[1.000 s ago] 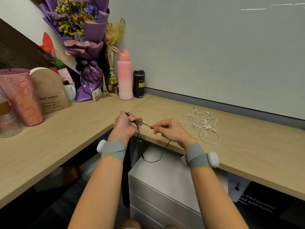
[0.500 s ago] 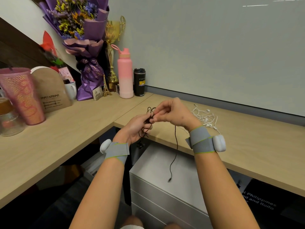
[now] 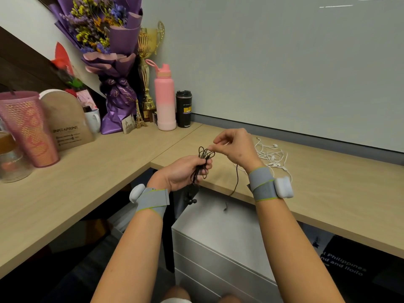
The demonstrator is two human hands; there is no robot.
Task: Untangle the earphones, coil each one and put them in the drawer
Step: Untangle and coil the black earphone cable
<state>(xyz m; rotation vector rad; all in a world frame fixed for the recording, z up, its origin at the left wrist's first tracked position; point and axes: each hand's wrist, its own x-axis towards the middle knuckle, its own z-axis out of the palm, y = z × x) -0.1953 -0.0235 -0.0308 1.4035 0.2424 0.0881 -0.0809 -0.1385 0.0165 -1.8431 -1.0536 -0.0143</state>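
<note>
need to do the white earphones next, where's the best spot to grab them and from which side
A judgement: take the white earphones by the outer loop of cord at the near right edge of the pile, coming from above on the right. They lie as a loose tangle flat on the desk, with the buds bunched in the middle, so a free outer strand should lift without tightening it. The right hand is nearest.

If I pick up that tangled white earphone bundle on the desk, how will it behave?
The tangled white earphone cable is probably floppy: thin loops lie slack on the wooden desk. Likely very light. Strands overlap, so it may lift as one clump, ends trailing.
</note>
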